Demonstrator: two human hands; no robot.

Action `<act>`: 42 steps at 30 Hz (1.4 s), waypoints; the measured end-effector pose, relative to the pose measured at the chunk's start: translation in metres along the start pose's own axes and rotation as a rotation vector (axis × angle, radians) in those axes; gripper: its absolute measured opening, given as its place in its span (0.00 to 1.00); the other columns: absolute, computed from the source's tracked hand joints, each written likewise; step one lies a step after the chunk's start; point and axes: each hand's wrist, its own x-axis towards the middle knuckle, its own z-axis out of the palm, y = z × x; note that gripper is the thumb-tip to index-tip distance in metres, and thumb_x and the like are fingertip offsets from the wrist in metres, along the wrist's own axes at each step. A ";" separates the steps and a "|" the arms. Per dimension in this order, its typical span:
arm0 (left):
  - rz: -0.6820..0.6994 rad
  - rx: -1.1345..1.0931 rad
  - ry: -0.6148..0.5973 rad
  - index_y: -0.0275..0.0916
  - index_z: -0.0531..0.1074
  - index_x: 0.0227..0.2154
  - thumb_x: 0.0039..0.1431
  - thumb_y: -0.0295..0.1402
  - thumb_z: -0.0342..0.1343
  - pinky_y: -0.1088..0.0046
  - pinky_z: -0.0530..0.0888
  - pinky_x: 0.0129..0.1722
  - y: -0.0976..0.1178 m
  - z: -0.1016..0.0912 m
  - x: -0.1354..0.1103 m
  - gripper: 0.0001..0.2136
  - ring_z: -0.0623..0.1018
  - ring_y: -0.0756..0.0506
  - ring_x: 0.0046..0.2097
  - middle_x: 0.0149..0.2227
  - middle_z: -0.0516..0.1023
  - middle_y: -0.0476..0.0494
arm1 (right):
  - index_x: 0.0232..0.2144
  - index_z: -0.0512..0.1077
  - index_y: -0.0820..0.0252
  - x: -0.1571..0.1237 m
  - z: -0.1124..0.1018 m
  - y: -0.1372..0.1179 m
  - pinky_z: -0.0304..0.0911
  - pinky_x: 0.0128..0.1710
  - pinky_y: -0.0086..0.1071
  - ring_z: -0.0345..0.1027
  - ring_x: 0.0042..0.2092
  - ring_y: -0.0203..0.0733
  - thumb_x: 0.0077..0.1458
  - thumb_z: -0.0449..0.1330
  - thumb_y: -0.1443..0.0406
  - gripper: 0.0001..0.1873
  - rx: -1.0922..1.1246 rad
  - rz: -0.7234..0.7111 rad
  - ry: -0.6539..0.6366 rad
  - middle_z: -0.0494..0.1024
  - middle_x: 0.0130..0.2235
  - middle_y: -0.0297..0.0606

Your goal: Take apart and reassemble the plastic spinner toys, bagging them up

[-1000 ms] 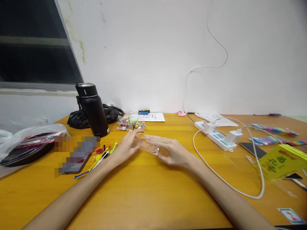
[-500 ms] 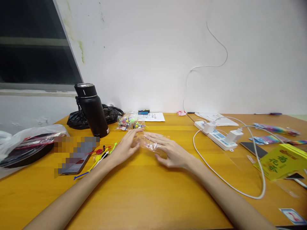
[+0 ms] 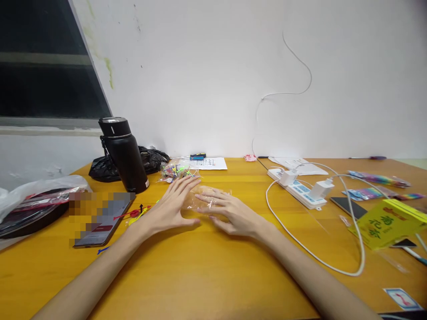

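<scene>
Your left hand and right hand both lie flat with fingers spread, pressing on a small clear plastic bag between them, not gripping it; the bag sits mid-table, nearer the far edge. Just left of your left hand lie colored plastic picks and a phone, with a black bottle behind toward the far left corner. A white cable and power strip sit toward the table's right edge.

black flask upright | phone flat beside it | power strip right | yellow packet far right
</scene>
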 end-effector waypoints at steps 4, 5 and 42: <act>0.030 -0.105 -0.033 0.49 0.45 0.71 0.52 0.51 0.66 0.49 0.54 0.71 0.011 -0.002 0.001 0.49 0.52 0.35 0.72 0.72 0.51 0.40 | 0.61 0.70 0.51 0.001 0.002 -0.004 0.46 0.71 0.45 0.48 0.71 0.40 0.65 0.55 0.67 0.23 -0.030 -0.010 -0.035 0.64 0.67 0.34; 0.037 -0.127 -0.044 0.49 0.45 0.71 0.52 0.51 0.66 0.49 0.55 0.71 0.013 -0.003 0.001 0.49 0.52 0.35 0.72 0.72 0.51 0.40 | 0.60 0.71 0.51 0.001 0.002 -0.006 0.46 0.71 0.45 0.49 0.71 0.40 0.65 0.55 0.67 0.22 -0.038 -0.019 -0.045 0.66 0.66 0.34; -0.168 -0.049 0.187 0.46 0.60 0.61 0.55 0.42 0.65 0.52 0.68 0.57 0.000 0.009 -0.001 0.32 0.70 0.34 0.58 0.57 0.71 0.39 | 0.45 0.71 0.54 -0.003 0.005 0.008 0.66 0.52 0.44 0.71 0.49 0.47 0.64 0.50 0.72 0.14 0.088 0.248 0.467 0.78 0.45 0.41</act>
